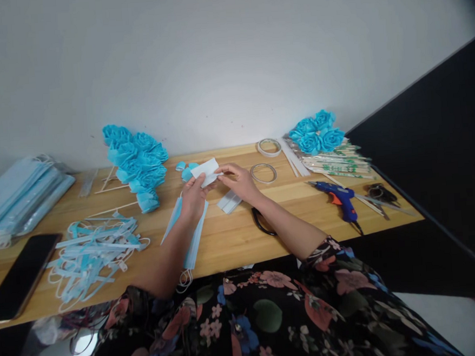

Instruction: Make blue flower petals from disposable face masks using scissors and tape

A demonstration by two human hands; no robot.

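My left hand [192, 196] is closed on a small folded white piece [206, 171] held above the wooden table [233, 238]. My right hand [240, 181] pinches the right end of the same piece with thumb and fingertips. Under my left forearm lie blue face masks [193, 241], one hanging over the table's front edge. A few white strips [229, 202] lie just below my right hand. Small blue bits [185, 170] sit behind the white piece.
Blue paper-like roses on sticks [139, 163] lie at left, more roses [316, 132] on wrapped chopsticks at right. Two tape rolls [264, 173], a blue glue gun [342, 198], scissors [260, 222], mask scraps [92, 250], a phone [20, 274], packed masks [19, 196].
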